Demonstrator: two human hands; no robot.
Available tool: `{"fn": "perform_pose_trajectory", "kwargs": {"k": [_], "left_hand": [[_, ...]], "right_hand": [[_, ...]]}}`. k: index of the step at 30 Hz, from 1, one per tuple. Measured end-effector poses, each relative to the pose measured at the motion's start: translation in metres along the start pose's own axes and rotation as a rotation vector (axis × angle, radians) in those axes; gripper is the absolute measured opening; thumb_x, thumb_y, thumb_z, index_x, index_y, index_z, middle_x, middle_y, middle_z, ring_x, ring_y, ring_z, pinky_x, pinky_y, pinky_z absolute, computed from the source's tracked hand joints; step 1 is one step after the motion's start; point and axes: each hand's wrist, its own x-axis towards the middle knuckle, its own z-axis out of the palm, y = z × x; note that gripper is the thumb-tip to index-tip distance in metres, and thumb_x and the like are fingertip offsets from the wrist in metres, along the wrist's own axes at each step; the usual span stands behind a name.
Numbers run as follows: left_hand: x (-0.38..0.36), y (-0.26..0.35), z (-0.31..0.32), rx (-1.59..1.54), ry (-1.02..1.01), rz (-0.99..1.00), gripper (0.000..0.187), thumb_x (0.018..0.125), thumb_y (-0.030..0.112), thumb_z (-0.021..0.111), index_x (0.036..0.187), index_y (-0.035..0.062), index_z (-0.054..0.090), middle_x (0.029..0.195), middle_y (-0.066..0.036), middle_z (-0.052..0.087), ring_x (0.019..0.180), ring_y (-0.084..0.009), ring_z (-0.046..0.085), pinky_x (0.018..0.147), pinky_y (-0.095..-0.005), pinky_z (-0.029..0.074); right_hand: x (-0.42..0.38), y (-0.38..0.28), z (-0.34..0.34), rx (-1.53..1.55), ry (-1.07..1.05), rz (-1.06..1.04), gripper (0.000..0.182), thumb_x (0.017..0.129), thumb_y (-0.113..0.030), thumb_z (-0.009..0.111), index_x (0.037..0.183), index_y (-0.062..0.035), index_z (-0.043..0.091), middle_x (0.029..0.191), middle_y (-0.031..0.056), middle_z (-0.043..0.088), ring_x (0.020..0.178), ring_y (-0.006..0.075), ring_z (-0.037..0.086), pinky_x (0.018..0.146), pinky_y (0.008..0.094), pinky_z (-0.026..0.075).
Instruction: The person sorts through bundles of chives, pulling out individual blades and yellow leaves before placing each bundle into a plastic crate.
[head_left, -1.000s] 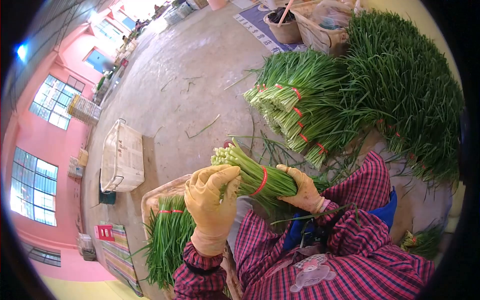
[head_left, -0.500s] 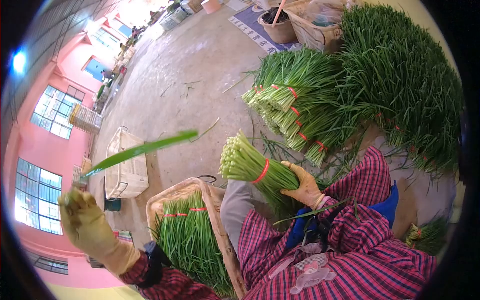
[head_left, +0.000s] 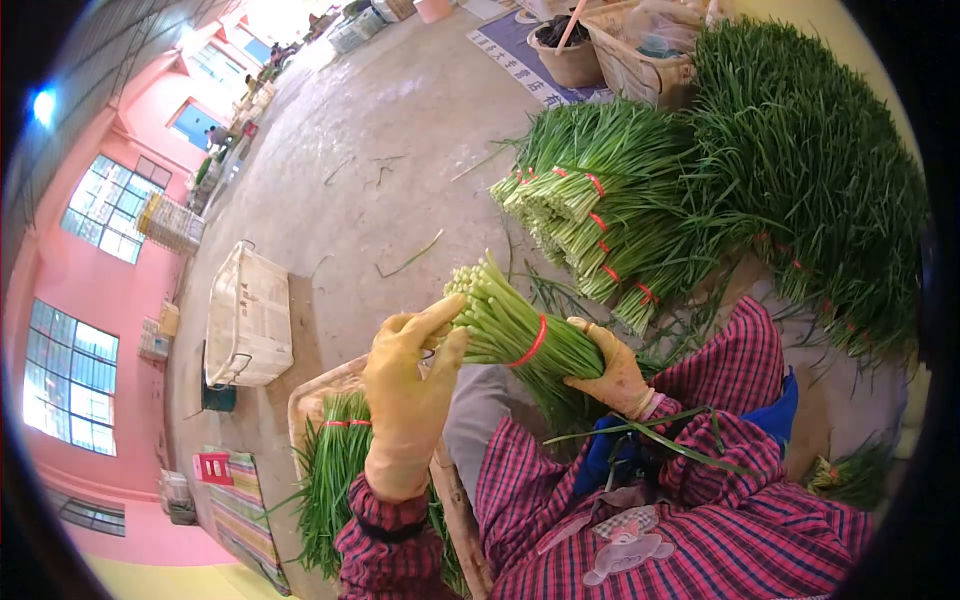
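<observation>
The right grip (head_left: 610, 375) holds a chive bunch (head_left: 492, 328) leafward of its red band (head_left: 535, 345), apparently leaving stem ends (head_left: 465, 282) exposed near the left grip (head_left: 405, 365), fingers parted.

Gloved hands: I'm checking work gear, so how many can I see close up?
2: the left hand, by the stem end of the green bundle, and the right hand, gripping its leafy part. Any in the distance are too small to tell.

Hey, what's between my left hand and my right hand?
In the head view, a bundle of green stalks with a red band around it; your right hand grips it.
</observation>
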Motion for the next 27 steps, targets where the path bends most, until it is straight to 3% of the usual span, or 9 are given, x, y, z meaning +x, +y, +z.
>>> {"fn": "perform_pose_trajectory", "kwargs": {"k": [5, 16, 23, 26, 27], "left_hand": [[0.009, -0.020, 0.022, 0.162, -0.013, 0.087, 0.028, 0.078, 0.013, 0.073, 0.106, 0.0116, 0.070, 0.079, -0.005, 0.062, 0.076, -0.0193, 0.058, 0.070, -0.0317, 0.046], [0.005, -0.041, 0.021, 0.020, -0.090, -0.147, 0.028, 0.076, 0.006, 0.071, 0.104, 0.0074, 0.066, 0.072, -0.002, 0.057, 0.071, -0.0162, 0.055, 0.068, -0.0319, 0.046], [-0.001, -0.038, 0.017, 0.107, -0.057, -0.112, 0.025, 0.076, 0.007, 0.072, 0.100, 0.0066, 0.066, 0.073, -0.002, 0.057, 0.069, -0.0151, 0.055, 0.066, -0.0305, 0.047], [-0.002, -0.038, 0.015, 0.014, -0.098, -0.225, 0.022, 0.076, 0.008, 0.073, 0.097, 0.0063, 0.066, 0.074, -0.003, 0.059, 0.067, -0.0153, 0.056, 0.065, -0.0301, 0.047], [-0.002, -0.038, 0.015, 0.033, -0.075, -0.161, 0.020, 0.077, 0.008, 0.073, 0.096, 0.0062, 0.067, 0.074, -0.004, 0.059, 0.067, -0.0158, 0.056, 0.064, -0.0302, 0.047]], "right_hand": [[0.003, -0.002, -0.002, -0.029, -0.005, -0.013, 0.079, 0.060, -0.011, 0.081, 0.133, -0.0100, 0.051, 0.112, 0.0128, 0.062, 0.106, 0.0312, 0.059, 0.093, 0.0370, 0.046], [0.006, -0.001, -0.004, -0.121, -0.036, -0.054, 0.075, 0.061, -0.013, 0.079, 0.131, -0.0099, 0.054, 0.108, 0.0136, 0.063, 0.100, 0.0337, 0.060, 0.088, 0.0395, 0.048], [0.006, -0.004, -0.003, -0.137, -0.042, -0.054, 0.073, 0.061, -0.013, 0.079, 0.130, -0.0108, 0.055, 0.107, 0.0135, 0.064, 0.099, 0.0331, 0.060, 0.088, 0.0395, 0.048], [0.006, -0.005, -0.003, -0.135, -0.051, -0.062, 0.073, 0.060, -0.013, 0.080, 0.130, -0.0110, 0.056, 0.106, 0.0135, 0.064, 0.099, 0.0329, 0.060, 0.088, 0.0394, 0.048], [0.006, -0.005, -0.003, -0.134, -0.052, -0.069, 0.073, 0.060, -0.013, 0.080, 0.130, -0.0109, 0.056, 0.106, 0.0133, 0.064, 0.099, 0.0329, 0.060, 0.088, 0.0394, 0.048]]}}
